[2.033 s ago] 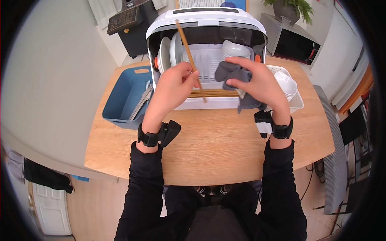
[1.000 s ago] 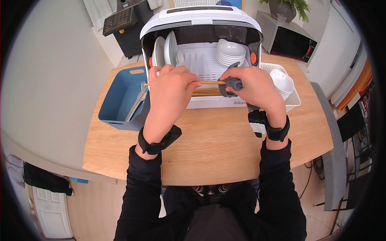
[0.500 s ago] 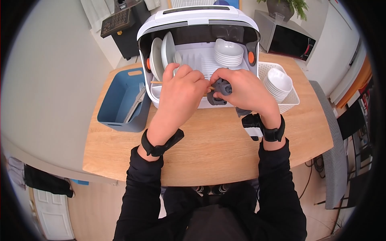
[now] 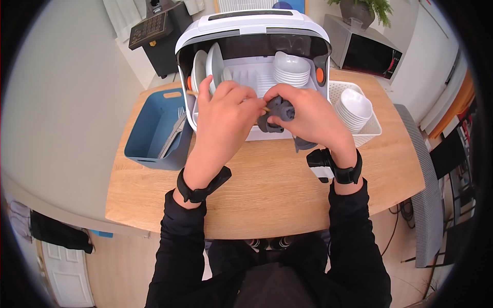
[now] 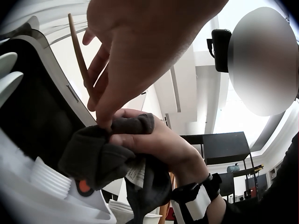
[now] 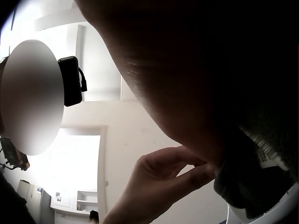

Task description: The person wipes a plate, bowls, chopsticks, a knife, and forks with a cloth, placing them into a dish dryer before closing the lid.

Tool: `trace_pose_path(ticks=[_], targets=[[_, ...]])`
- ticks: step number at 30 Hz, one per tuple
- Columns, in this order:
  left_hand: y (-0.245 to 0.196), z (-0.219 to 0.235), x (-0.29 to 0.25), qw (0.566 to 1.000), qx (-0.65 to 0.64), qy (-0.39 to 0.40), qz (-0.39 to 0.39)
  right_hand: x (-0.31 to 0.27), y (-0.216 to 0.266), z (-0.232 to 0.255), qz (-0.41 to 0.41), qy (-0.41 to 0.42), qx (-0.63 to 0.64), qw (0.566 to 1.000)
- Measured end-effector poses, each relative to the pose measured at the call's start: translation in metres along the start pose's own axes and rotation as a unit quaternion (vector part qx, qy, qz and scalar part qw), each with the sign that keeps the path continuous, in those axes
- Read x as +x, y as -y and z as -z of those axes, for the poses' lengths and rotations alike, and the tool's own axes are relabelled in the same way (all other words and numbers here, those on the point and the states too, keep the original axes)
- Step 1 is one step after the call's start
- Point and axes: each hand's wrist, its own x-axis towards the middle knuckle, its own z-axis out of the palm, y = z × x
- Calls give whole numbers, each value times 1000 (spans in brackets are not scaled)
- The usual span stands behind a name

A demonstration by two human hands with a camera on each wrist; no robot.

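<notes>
My left hand (image 4: 226, 118) pinches a wooden chopstick (image 5: 77, 50) between thumb and fingers, in front of the opening of a white dish dryer (image 4: 251, 20). Crumpled in my right hand (image 4: 313, 114) is a dark grey cloth (image 4: 269, 123), wrapped about the chopstick's right end. Both hands' fingertips nearly meet there. In the left wrist view part of the cloth hangs below the right hand, with a white label showing. The chopstick's middle is hidden behind the left hand in the head view.
Plates (image 4: 215, 62) stand upright in the dryer's left side, and stacked white bowls (image 4: 291, 72) sit at its right. A blue bin (image 4: 149, 136) with cutlery (image 4: 172, 135) is on the left. More bowls (image 4: 354, 109) are in a white basket (image 4: 368, 134) on the right.
The chopstick has turned from steeply tilted to nearly level, and its right end has come into the cloth. My right hand has moved left, close to the left hand.
</notes>
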Motion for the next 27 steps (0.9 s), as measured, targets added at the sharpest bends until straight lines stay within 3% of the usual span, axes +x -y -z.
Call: trace_pose_path(ticks=[3,6,9,11,15,18,21,24,27], targets=[[-1,4,6,997,-24,-69,13,2,-7,4,-33,-58,-20,998],[-6,0,0,987,-74,-21,137,8,-12,2,-91,-125,57,986],[-10,1,0,958,-179,65,213,15,-8,-8,-83,-163,170,968],[-12,-4,-1,956,-187,22,225,16,-10,-16,-90,-181,200,959],[-6,-1,5,957,-194,-61,207,19,-12,-21,-158,-132,440,874],[-4,8,5,876,-344,12,340,19,-9,-17,-166,-127,527,823],[-10,-2,-1,872,-386,83,291,20,-4,-16,-177,-142,577,784],[-15,-12,-1,848,-430,63,304,20,-9,-19,-177,-136,583,781],[-12,-19,-2,925,-291,-5,244,19,-9,-16,-179,-129,583,782]])
